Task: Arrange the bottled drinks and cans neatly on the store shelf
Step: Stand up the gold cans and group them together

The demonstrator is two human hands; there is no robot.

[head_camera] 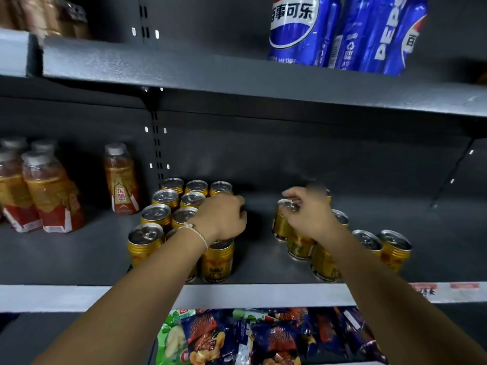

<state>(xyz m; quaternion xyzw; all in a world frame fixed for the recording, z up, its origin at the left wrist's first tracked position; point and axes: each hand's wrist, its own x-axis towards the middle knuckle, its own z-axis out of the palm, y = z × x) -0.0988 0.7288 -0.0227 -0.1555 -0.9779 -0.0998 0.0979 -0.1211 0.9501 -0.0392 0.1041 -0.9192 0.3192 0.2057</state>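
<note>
Centrally, on the middle shelf [79, 259], gold cans [155, 214] stand in tidy rows at centre-left of the frame. Left hand [221, 217] rests curled over the rows' right edge; what it grips cannot be told. Right hand [305, 212] pinches the top of a lifted can [280, 222], above loosely scattered cans [395, 248] at centre-right. Orange bottles [47, 191] stand at far left. Blue cola bottles [342, 30] occupy the upper shelf; snack packets [263, 338] lie below.
</note>
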